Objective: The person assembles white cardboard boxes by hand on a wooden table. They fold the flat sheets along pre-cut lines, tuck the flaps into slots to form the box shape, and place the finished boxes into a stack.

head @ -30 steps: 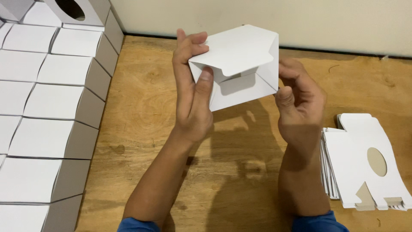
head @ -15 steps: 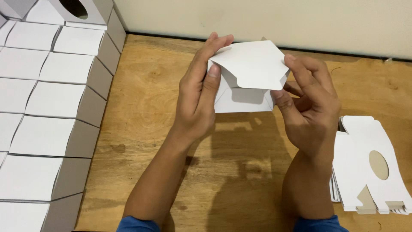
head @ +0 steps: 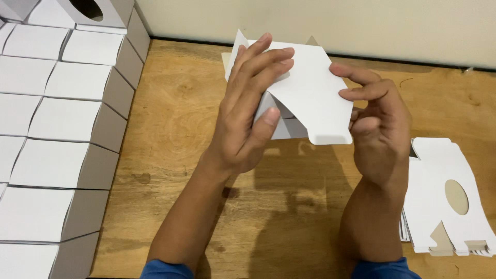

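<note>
In the upper middle of the frame, above the wooden counter (head: 170,134), both hands hold a white carton (head: 315,98) that is only partly put together. The left hand (head: 245,116) lies across the carton's left side, fingers spread flat over the top panel and thumb pressed against the body underneath. The right hand (head: 380,129) pinches the right edge of a wide flap between forefinger and thumb; the other fingers curl toward the palm. So both hands are closed on the carton, and neither is free.

The wide flap hangs forward and down over the open end, its rounded lower edge loose and not tucked in. Smaller tabs stick up behind the top edge. Judging from this, the work stands at the folding of one end: the body is shaped, but the end is not yet closed.

The next move probably calls for the left hand to keep the body square while the right bends the flap along its crease and feeds its edge into the slot. The thin card would crumple under a hard squeeze, so light pressure suits it.

At the lower right of the frame lies a stack of flat blanks (head: 444,201), each with an oval cut-out. Along the left edge stand rows of finished boxes (head: 67,119), packed side by side.
</note>
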